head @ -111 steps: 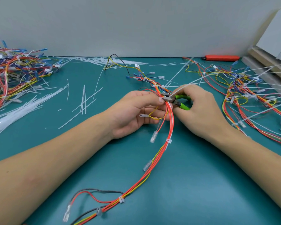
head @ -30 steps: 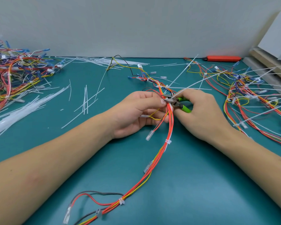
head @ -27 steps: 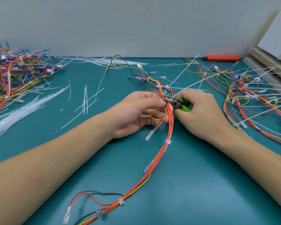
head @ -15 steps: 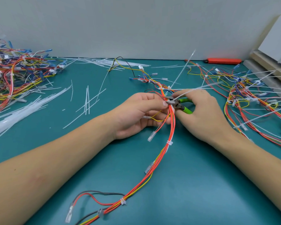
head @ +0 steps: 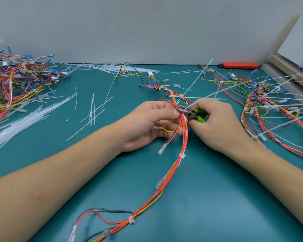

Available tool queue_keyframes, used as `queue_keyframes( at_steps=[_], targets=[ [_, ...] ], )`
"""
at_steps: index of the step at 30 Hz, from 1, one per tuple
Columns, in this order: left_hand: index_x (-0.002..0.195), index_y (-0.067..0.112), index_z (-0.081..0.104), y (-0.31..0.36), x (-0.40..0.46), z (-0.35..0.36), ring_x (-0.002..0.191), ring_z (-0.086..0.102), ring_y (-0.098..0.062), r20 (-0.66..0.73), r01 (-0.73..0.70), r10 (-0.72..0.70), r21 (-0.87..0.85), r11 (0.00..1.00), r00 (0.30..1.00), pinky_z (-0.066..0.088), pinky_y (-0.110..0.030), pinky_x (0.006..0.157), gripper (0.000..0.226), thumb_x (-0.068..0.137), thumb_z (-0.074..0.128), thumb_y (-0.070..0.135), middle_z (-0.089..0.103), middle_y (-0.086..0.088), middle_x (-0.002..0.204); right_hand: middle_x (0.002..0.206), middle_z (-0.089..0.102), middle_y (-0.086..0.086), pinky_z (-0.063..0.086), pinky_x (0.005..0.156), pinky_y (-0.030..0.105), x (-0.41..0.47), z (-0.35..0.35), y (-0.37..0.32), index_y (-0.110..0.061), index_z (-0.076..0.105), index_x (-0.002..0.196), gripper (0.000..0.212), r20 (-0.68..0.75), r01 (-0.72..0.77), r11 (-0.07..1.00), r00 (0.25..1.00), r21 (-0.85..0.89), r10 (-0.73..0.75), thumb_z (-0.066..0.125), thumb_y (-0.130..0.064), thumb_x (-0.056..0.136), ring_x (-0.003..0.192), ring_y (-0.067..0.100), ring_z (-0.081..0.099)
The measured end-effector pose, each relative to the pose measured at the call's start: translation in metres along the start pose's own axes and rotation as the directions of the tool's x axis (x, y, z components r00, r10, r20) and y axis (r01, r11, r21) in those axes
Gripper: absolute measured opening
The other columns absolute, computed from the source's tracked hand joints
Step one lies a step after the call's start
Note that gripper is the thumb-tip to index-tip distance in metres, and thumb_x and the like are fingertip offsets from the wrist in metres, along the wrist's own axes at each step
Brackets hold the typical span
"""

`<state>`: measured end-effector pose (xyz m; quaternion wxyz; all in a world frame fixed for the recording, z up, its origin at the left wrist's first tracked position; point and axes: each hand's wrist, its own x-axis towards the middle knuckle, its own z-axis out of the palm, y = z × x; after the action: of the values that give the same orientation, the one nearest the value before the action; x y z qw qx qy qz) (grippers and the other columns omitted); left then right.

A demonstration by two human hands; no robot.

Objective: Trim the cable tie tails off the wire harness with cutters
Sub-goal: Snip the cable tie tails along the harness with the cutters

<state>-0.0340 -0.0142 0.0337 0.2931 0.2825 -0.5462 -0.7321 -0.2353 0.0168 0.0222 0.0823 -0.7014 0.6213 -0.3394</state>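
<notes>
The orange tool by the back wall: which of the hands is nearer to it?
Right. The right hand lies below and left of the orange tool; the left hand is farther left.

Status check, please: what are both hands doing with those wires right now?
Left hand grips the wire harness. Right hand holds green-handled cutters, tips at a cable tie tail. Nothing blocking; other tails untrimmed farther up.

A teal-topped bench (head: 208,203) runs back to a plain, pale grey wall (head: 147,27), evenly lit with soft shadows. At the far right, pale wooden boards (head: 287,74) lie stacked under a leaning white panel (head: 299,48).
</notes>
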Motion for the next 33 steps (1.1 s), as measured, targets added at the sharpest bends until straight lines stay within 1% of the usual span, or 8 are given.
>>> queue_keyframes(
  at_steps=[6, 12, 15, 22, 24, 27, 30, 33],
  targets=[
    [0.083, 0.014, 0.061, -0.0001, 0.0009, -0.0006, 0.069, 0.070, -0.016, 0.008, 0.004, -0.004, -0.006, 1.000, 1.000, 0.054, -0.022, 0.063, 0.017, 0.098, 0.057, 0.009, 0.073, -0.004, 0.083, 0.065, 0.059, 0.001, 0.051, 0.068, 0.042, -0.0013, 0.0025, 0.0020, -0.021, 0.071, 0.077, 0.007, 0.025, -0.017, 0.999, 1.000, 0.031, 0.017, 0.071, -0.022, 0.083, 0.068, 0.022, 0.054],
    [0.084, 0.012, 0.059, 0.0001, 0.0013, -0.0001, 0.068, 0.071, -0.016, -0.006, 0.008, -0.008, -0.008, 1.000, 1.000, 0.054, -0.021, 0.061, 0.015, 0.098, 0.056, 0.006, 0.073, -0.005, 0.082, 0.102, 0.069, -0.011, 0.041, 0.092, 0.027, -0.0019, 0.0000, -0.0002, -0.024, 0.073, 0.104, 0.024, -0.020, 0.044, 0.999, 0.999, -0.003, -0.044, 0.075, -0.020, 0.080, 0.109, 0.018, 0.059],
    [0.085, 0.012, 0.059, 0.0004, 0.0010, 0.0007, 0.067, 0.071, -0.015, -0.011, 0.009, -0.009, -0.015, 1.000, 1.000, 0.054, -0.021, 0.060, 0.015, 0.098, 0.056, 0.005, 0.073, -0.005, 0.081, 0.113, 0.070, -0.004, 0.046, 0.101, 0.035, -0.0015, -0.0005, -0.0001, -0.021, 0.071, 0.110, 0.032, -0.024, 0.025, 1.000, 0.999, 0.009, -0.025, 0.076, -0.015, 0.079, 0.113, 0.020, 0.061],
    [0.084, 0.013, 0.058, 0.0005, 0.0004, 0.0007, 0.068, 0.071, -0.015, -0.009, 0.003, -0.003, -0.006, 1.000, 1.000, 0.054, -0.021, 0.061, 0.015, 0.098, 0.057, 0.006, 0.073, -0.005, 0.081, 0.094, 0.067, -0.002, 0.050, 0.089, 0.042, 0.0022, -0.0016, -0.0013, -0.020, 0.071, 0.091, 0.014, 0.014, 0.005, 1.000, 1.000, -0.004, -0.005, 0.076, -0.018, 0.078, 0.095, 0.023, 0.061],
    [0.085, 0.013, 0.061, 0.0009, -0.0001, 0.0000, 0.068, 0.070, -0.015, -0.006, 0.000, 0.000, -0.001, 1.000, 1.000, 0.053, -0.021, 0.062, 0.015, 0.097, 0.057, 0.008, 0.073, -0.004, 0.082, 0.077, 0.062, -0.002, 0.048, 0.075, 0.040, 0.0027, -0.0016, -0.0022, -0.021, 0.068, 0.077, 0.008, 0.008, -0.007, 1.000, 1.000, -0.015, 0.007, 0.071, -0.027, 0.079, 0.081, 0.022, 0.057],
    [0.081, 0.016, 0.065, 0.0015, -0.0009, -0.0011, 0.067, 0.069, -0.014, -0.002, -0.006, 0.006, -0.003, 1.000, 1.000, 0.053, -0.021, 0.062, 0.020, 0.097, 0.057, 0.008, 0.072, -0.004, 0.082, 0.057, 0.049, 0.001, 0.040, 0.057, 0.036, -0.0003, 0.0016, -0.0050, -0.015, 0.062, 0.068, 0.024, 0.027, -0.028, 1.000, 0.999, 0.014, 0.027, 0.058, -0.037, 0.076, 0.061, 0.019, 0.044],
    [0.078, 0.018, 0.066, 0.0026, -0.0018, -0.0002, 0.065, 0.068, -0.012, 0.003, -0.006, 0.006, -0.006, 1.000, 1.000, 0.052, -0.020, 0.060, 0.024, 0.097, 0.057, 0.008, 0.072, -0.002, 0.081, 0.058, 0.052, 0.001, 0.043, 0.058, 0.036, -0.0020, 0.0017, -0.0049, -0.016, 0.065, 0.071, 0.022, 0.017, -0.035, 0.999, 0.999, 0.028, 0.035, 0.057, -0.036, 0.075, 0.061, 0.020, 0.046],
    [0.083, 0.015, 0.062, 0.0027, -0.0015, 0.0002, 0.065, 0.068, -0.011, 0.000, -0.002, 0.002, -0.004, 1.000, 1.000, 0.053, -0.019, 0.060, 0.018, 0.098, 0.056, 0.008, 0.072, 0.000, 0.079, 0.074, 0.066, -0.006, 0.050, 0.073, 0.038, -0.0019, 0.0002, -0.0061, -0.021, 0.072, 0.083, 0.019, -0.025, -0.023, 0.999, 0.999, 0.037, 0.024, 0.061, -0.034, 0.075, 0.077, 0.019, 0.059]
  ],
)
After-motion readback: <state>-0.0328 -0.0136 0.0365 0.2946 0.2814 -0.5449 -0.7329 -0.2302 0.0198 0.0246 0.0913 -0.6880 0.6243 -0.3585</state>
